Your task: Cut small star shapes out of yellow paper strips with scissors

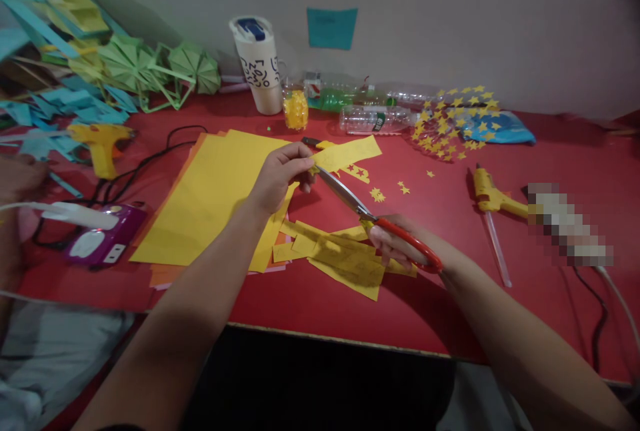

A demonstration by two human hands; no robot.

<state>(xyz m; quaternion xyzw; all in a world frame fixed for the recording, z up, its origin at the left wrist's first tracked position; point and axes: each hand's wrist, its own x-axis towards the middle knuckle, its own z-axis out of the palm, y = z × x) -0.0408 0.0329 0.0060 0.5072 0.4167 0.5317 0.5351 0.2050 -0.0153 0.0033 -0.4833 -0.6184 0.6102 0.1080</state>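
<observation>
My left hand (280,174) pinches a small piece of yellow paper (313,169) between thumb and fingers. Red-handled scissors (410,243) are gripped in my right hand (391,244), with their blades pointing left and the tips at that paper piece. Just behind the tips is a yellow paper strip (356,151); whether it is held or lies on the table I cannot tell. Small cut-out paper stars (378,195) lie right of the blades. Yellow paper scraps (345,264) are spread below my hands, and a stack of yellow sheets (200,184) lies under my left forearm.
A purple power adapter (103,237) and a yellow glue gun (103,144) with cords are at left, beside another person's hand (20,177). A second glue gun (493,197) lies right. Behind stand a white tumbler (260,71), plastic bottles (375,119) and a star-covered plastic piece (450,127).
</observation>
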